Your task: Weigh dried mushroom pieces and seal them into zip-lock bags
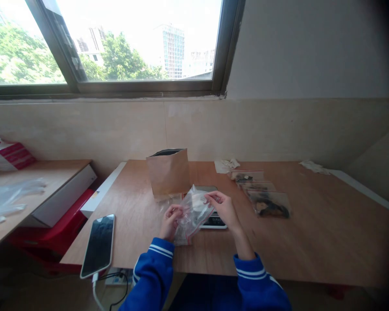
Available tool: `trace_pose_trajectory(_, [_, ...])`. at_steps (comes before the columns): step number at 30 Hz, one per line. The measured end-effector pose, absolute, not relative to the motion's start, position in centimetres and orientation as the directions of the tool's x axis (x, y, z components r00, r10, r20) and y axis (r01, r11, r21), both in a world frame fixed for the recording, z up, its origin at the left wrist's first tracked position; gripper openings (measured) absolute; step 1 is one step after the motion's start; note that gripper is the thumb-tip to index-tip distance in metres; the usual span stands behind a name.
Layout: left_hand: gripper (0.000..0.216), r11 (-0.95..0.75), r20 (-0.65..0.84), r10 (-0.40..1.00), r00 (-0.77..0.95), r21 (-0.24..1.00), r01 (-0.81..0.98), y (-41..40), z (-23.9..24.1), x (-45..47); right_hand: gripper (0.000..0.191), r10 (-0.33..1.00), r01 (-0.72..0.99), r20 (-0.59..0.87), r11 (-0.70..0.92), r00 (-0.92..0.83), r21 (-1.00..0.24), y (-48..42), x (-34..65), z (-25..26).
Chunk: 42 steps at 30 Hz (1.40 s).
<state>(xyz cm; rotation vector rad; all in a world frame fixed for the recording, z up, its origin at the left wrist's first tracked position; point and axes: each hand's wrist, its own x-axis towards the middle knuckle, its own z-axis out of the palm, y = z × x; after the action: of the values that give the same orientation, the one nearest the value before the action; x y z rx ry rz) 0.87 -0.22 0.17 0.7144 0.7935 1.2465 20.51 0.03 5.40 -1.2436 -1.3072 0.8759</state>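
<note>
Between my hands is a clear zip-lock bag with a red line along its seal; nothing shows inside it. My left hand pinches one side of the bag, and my right hand pinches the opposite edge between thumb and fingers. Below and behind the bag lies a digital scale, its display partly visible and its plate mostly covered. An upright brown paper pouch stands open at the top, just beyond my left hand. More clear plastic lies by the pouch's base.
Several zip-lock bags with dark contents lie in a row on the right of the wooden table. Crumpled tissue is at the back. A phone with a plugged-in cable overhangs the left edge. A red stool stands beside the table.
</note>
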Motion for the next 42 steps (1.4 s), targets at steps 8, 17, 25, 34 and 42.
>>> trace_pose_trajectory(8, [0.041, 0.201, -0.062, 0.877, 0.477, 0.948, -0.247, -1.4, 4.6, -0.1, 0.032, 0.98, 0.077, 0.193, 0.19, 0.037, -0.979, -1.6, 23.4, 7.6])
trace_pose_trajectory(17, [0.043, -0.022, 0.021, 1.0, 0.012, 0.997, 0.078, -2.8, 6.2, 2.4, 0.078, 0.985, -0.288, 0.03, 0.079, 0.171, -0.954, -3.9, 18.9, 5.8])
trace_pose_trajectory(25, [0.045, -0.07, 0.09, 0.99, -0.11, 0.982, 0.177, -2.8, 5.6, 1.3, 0.058, 0.994, -0.147, -0.043, -0.058, -0.102, -0.987, -6.4, 18.0, 2.0])
trace_pose_trajectory(34, [0.055, 0.08, -0.026, 0.987, -0.157, 0.936, 0.343, -1.0, 4.3, -4.8, 0.026, 0.938, 0.215, 0.168, 0.105, 0.303, -0.971, -2.1, 31.6, 1.1])
trace_pose_trajectory(42, [0.064, -0.12, 0.488, 0.854, -0.181, 0.522, 0.844, 0.5, 0.9, -4.6, 0.036, 0.872, 0.893, 0.309, -0.259, 0.38, -0.368, 3.0, 44.1, -1.0])
